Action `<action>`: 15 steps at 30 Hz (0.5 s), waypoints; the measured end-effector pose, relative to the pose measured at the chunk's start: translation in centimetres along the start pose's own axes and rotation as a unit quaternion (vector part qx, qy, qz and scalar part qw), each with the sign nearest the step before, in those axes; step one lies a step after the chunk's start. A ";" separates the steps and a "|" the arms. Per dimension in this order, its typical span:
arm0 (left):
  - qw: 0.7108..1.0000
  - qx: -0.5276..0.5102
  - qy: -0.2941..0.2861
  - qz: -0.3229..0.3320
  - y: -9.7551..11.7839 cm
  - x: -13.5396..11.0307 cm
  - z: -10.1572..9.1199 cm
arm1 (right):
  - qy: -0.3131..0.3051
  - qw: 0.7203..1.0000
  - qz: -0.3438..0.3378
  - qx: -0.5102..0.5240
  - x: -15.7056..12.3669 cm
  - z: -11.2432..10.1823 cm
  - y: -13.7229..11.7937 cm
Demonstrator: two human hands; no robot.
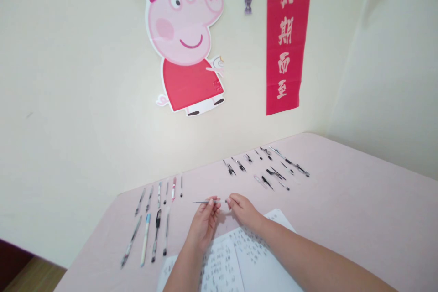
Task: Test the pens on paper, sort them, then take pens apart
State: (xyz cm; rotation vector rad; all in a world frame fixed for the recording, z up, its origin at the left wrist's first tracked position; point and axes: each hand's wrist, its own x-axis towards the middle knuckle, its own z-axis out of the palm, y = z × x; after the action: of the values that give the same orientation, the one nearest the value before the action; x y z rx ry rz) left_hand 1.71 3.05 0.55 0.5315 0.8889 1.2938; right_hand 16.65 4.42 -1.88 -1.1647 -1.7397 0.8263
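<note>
Above the notebook, both hands meet at a slim pen (201, 202) held level, its thin dark end pointing left. My left hand (205, 221) pinches the pen near its middle between thumb and fingers. At the pen's right end, my right hand (243, 209) has its fingers closed on a small dark tip. Whether that tip is a separate part, I cannot tell. Under my forearms lies an open notebook (253, 278) with handwriting on its pages.
Several pens (158, 235) lie in two rows on the left of the pink tabletop (342, 219). Pen parts, such as caps, clips and tubes (297, 167), are spread at the back right. A wall with a cartoon pig cutout (191, 84) and a red banner (285, 70) rises behind.
</note>
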 end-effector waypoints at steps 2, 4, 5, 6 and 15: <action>1.000 0.004 0.021 0.003 -0.1 0.1 0.1 | -0.009 1.000 -0.001 0.015 0.0 0.0 -0.2; 0.999 0.003 0.037 0.001 -0.2 0.2 0.1 | -0.013 1.000 -0.004 0.025 -0.1 -0.1 -0.3; 0.999 0.003 0.041 -0.001 -0.2 0.3 0.1 | -0.012 1.000 -0.007 0.026 -0.1 -0.1 -0.4; 0.999 0.003 0.044 -0.002 -0.2 0.3 0.1 | -0.010 1.000 -0.009 0.026 -0.1 -0.1 -0.4; 0.998 0.010 0.065 0.002 -0.2 0.6 -0.3 | -0.009 0.998 -0.046 0.045 -0.1 0.1 -0.3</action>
State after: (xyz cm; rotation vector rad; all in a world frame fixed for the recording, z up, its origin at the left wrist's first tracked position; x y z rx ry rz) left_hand 1.57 3.52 0.10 0.4693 1.0105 1.3345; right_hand 16.48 4.17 -1.67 -1.0138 -1.7396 0.8530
